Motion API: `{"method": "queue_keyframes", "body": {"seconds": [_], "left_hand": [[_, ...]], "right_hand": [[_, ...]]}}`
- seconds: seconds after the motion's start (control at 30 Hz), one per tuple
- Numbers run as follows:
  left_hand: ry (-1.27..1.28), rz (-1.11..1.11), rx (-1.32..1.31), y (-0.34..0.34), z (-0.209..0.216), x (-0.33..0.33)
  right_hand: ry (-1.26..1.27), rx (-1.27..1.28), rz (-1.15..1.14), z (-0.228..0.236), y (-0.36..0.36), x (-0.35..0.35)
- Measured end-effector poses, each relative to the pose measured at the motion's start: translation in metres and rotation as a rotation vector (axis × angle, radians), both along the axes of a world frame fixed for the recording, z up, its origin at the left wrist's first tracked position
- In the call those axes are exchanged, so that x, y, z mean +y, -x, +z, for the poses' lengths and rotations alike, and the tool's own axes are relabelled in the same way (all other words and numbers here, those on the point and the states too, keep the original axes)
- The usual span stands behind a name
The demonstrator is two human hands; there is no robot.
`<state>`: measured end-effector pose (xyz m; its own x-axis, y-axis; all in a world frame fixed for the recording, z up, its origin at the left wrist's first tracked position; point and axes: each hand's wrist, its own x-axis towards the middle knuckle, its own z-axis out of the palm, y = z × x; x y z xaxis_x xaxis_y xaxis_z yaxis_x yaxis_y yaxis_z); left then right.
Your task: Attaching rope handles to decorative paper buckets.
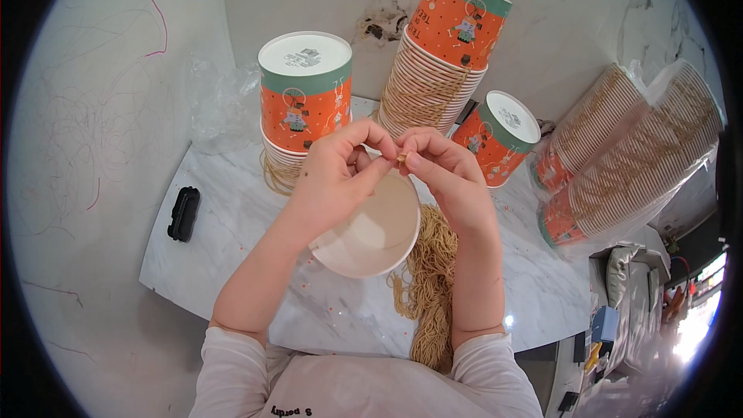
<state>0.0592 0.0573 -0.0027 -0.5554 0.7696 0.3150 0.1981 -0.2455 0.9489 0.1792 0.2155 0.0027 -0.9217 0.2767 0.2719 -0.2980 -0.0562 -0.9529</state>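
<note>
Above the far rim of an open paper bucket (370, 236), white inside, my two hands meet fingertip to fingertip. Both my left hand (344, 166) and my right hand (455, 178) are closed in a pinch on a small piece of tan cord (402, 159) between them. Most of that cord is hidden by the fingers. A thick hank of tan cord (435, 286) lies beside the bucket, running under my right forearm toward the table's near edge.
Behind my hands stand upside-down stacks of orange and green paper buckets, one left (306, 108) and one taller (441, 54), plus a single bucket (499, 135). Bagged stacks (635, 162) lean at right. A black case (183, 214) lies on the marble table (232, 255); clear plastic (220, 104) is at back left.
</note>
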Motion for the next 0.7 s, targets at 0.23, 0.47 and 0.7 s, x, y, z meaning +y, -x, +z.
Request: {"method": "queue_keyframes", "body": {"seconds": [0.23,0.47,0.7], "left_hand": [[-0.014,0.079,0.109,0.0000,-0.0084,0.0015],[0.004,-0.002,-0.108,0.0011,-0.0013,-0.0006],[-0.030,-0.049,-0.171,0.0044,0.0001,-0.0035]], "right_hand": [[0.021,-0.033,-0.030,0.0018,-0.0012,-0.0022],[-0.124,0.032,-0.089,0.0031,-0.0018,-0.0070],[-0.182,0.072,-0.095,0.0062,-0.0040,-0.0046]]}}
